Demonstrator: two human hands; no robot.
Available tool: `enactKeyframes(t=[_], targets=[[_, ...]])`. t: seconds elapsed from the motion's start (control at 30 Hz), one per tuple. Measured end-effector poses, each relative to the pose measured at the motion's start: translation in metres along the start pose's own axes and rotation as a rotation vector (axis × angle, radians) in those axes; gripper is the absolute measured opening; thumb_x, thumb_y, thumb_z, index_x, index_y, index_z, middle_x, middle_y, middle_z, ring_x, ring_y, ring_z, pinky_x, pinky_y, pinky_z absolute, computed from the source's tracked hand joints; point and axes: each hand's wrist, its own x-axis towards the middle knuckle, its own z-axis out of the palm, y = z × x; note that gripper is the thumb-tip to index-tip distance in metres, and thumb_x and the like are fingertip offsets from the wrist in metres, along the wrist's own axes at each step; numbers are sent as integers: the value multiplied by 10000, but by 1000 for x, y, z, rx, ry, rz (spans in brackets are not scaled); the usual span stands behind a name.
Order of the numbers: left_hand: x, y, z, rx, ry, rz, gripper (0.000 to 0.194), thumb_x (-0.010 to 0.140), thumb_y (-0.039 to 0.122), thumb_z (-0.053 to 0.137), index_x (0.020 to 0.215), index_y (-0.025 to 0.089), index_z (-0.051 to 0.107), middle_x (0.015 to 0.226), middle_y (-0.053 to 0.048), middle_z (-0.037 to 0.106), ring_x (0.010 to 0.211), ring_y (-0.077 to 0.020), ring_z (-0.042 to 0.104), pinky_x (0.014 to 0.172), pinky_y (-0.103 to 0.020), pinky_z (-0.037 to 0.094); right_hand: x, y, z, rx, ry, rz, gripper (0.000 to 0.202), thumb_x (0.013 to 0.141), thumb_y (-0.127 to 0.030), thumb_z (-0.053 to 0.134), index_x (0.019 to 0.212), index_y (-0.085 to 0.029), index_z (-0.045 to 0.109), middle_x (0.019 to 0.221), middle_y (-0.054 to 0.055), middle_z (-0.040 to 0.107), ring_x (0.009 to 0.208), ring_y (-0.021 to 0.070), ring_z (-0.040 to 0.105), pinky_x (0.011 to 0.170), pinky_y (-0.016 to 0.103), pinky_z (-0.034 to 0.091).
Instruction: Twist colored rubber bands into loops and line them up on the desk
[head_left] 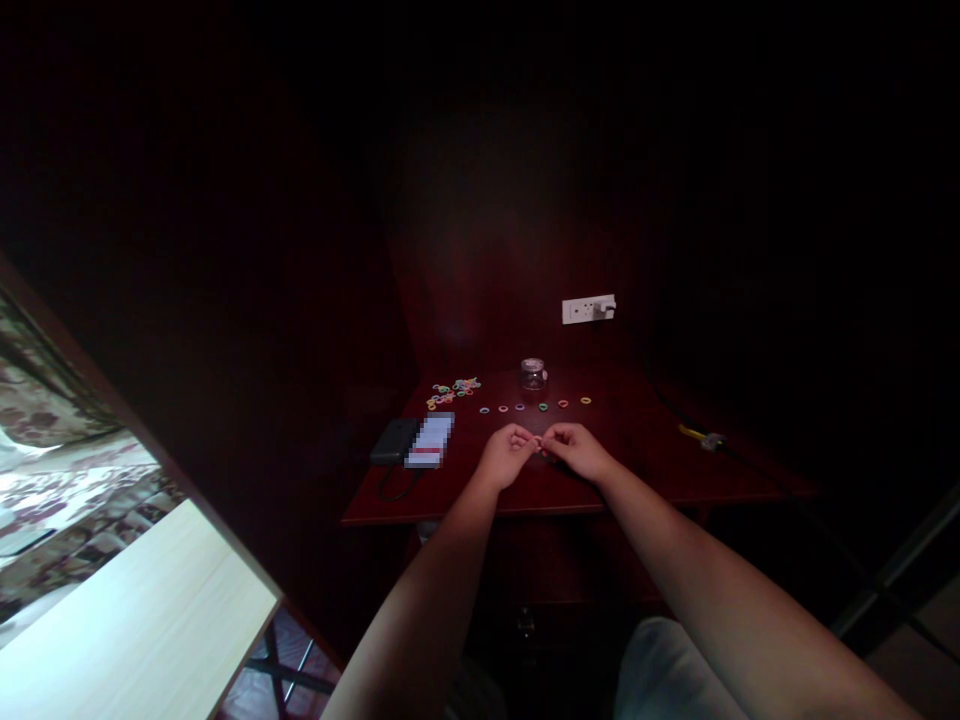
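Note:
My left hand (513, 453) and my right hand (576, 449) meet above the dark red desk (465, 490), fingertips pinched close together. Between them is a small pinkish hair tie (538, 444), partly covered by the fingers. Just beyond my hands lies a spaced row of single hair ties, among them a blue one (484, 410), a green one (543, 407), a red one (563, 404) and a yellow one (586, 401). Farther left is a loose heap of many-coloured hair ties (466, 385). A small clear jar (533, 374) stands behind the row.
At the desk's left side are a phone (430, 440) with a lit screen, a black box-shaped device (393, 441) and a cable. A yellow-and-black cord (701, 436) lies on the right. The back wall has a white socket (589, 309). A pale table (142, 620) stands lower left.

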Motion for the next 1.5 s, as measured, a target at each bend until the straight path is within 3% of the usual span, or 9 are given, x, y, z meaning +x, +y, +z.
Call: enactKeyframes(t=[0.37,0.7,1.03,1.27,1.5], targets=[[-5,6,1,-88,-66,3,313,655,299,680,877,117,558,675,-21,601,575,-79,543,559,-186,404,3,10,0,-62,52,-17,271,749,-393,533,650,-141,552,547,-6,547,477,91,463,485,210,352],[-2,2,1,-46,-23,1,254,672,244,660,872,112,575,705,-40,609,602,-84,545,569,-186,412,4,10,-2,-36,69,-11,253,739,-377,553,675,-133,572,563,-1,548,474,89,461,472,210,348],[-1,0,-1,-50,-12,13,249,686,270,654,868,111,596,743,-58,630,648,-102,571,603,-206,442,4,11,1,87,46,-42,322,663,-337,643,909,-143,570,698,10,592,508,83,484,484,208,384],[1,-5,0,-19,-24,5,242,689,265,652,866,102,629,797,-93,656,697,-127,595,666,-244,468,4,11,0,40,72,-20,243,670,-353,637,760,-131,596,587,-2,560,484,85,463,467,207,359],[0,-3,-1,-27,-2,4,234,674,265,662,841,106,618,767,-80,652,676,-120,592,647,-238,470,2,8,-1,17,77,-28,237,691,-361,622,747,-132,599,560,-9,540,480,85,452,461,203,352]])
